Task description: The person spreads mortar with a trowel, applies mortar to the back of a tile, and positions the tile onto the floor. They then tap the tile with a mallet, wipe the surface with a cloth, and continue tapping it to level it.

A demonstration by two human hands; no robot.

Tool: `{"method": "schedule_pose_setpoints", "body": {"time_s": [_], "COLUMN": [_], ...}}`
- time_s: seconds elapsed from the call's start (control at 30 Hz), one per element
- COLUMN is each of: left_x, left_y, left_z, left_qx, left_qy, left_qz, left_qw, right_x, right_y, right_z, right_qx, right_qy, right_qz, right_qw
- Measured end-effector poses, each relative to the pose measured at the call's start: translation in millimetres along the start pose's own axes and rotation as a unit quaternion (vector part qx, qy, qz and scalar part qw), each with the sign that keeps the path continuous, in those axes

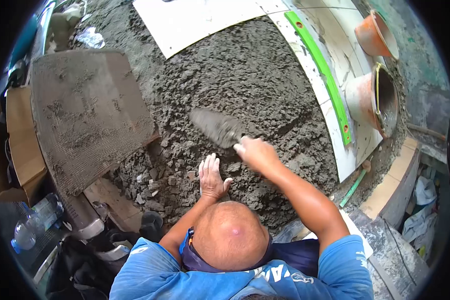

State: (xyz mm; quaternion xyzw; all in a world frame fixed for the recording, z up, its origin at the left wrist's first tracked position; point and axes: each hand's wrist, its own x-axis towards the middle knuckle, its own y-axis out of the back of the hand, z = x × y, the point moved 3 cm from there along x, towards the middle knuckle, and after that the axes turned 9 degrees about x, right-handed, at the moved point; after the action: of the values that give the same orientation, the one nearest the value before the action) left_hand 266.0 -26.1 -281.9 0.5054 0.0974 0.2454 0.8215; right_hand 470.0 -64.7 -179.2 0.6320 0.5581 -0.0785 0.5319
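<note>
My right hand [259,154] is wrapped around the handle of a trowel [216,127]. The trowel's grey, mortar-caked blade points up and left over a rough bed of damp grey mortar [235,70] and is slightly blurred. Just below and left of the trowel, my left hand [212,176] lies with its fingers stretched out against the mortar near its front edge. Nothing shows in that hand. A bent knee [230,235] is between my forearms. White tiles [195,22] border the mortar at the top, with more along the right.
A green level [322,75] lies on the right-hand tiles beside two mortar-stained buckets [372,35]. To the left rests a large slab with ridged grey mortar [92,115]. A cardboard box [25,140], a plastic bottle [35,222] and a green-handled tool [355,186] are around the edges.
</note>
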Motion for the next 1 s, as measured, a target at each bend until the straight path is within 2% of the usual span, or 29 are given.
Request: {"method": "schedule_pose_setpoints", "body": {"time_s": [0.07,0.1,0.13,0.2,0.27,0.37,0.47,0.6,0.67,0.77,0.93,1.0], "left_x": [-0.1,-0.4,-2.5,1.5,0.9,-4.5,-3.8,-3.8,-3.6,-0.9,-1.1,-0.6], "left_y": [1.4,1.7,2.8,1.7,-0.7,-1.9,-1.6,-1.1,-0.6,2.4,2.2,0.8], "left_z": [-0.9,-0.8,-2.4,-2.2,-3.5,-6.4,-6.8,-5.7,-5.8,-4.3,-5.1,-4.8], "left_qx": [-0.002,-0.006,-0.006,-0.025,-0.039,-0.068,-0.081,-0.074,-0.074,-0.057,-0.062,-0.06], "left_qy": [0.007,0.014,0.018,0.012,0.015,0.041,0.028,0.028,0.024,0.03,0.069,0.069], "left_qz": [0.002,-0.007,-0.007,0.028,0.035,0.038,0.05,0.06,0.066,0.053,0.013,0.004], "left_qw": [1.0,1.0,1.0,0.999,0.998,0.996,0.995,0.995,0.995,0.997,0.996,0.996], "right_x": [13.7,19.2,21.2,3.2,-28.3,-55.3,-46.2,-27.5,-32.6,-42.2,-51.2,-60.9], "right_y": [16.8,18.8,18.2,-2.9,-29.8,-38.0,-9.3,-20.8,-17.9,-2.6,3.5,7.2], "right_z": [13.6,25.8,35.1,42.0,44.1,47.7,46.2,75.5,72.1,59.9,57.5,51.7], "right_qx": [0.169,0.31,0.317,0.131,0.159,0.086,0.109,0.07,0.049,0.081,0.023,0.049], "right_qy": [0.075,-0.063,-0.109,0.031,-0.059,-0.091,-0.11,-0.066,-0.058,-0.088,-0.076,-0.074], "right_qz": [0.083,0.044,-0.01,-0.045,-0.109,-0.153,-0.1,-0.021,-0.036,0.011,0.003,0.051], "right_qw": [0.979,0.948,0.942,0.99,0.979,0.98,0.983,0.995,0.996,0.993,0.997,0.995]}}
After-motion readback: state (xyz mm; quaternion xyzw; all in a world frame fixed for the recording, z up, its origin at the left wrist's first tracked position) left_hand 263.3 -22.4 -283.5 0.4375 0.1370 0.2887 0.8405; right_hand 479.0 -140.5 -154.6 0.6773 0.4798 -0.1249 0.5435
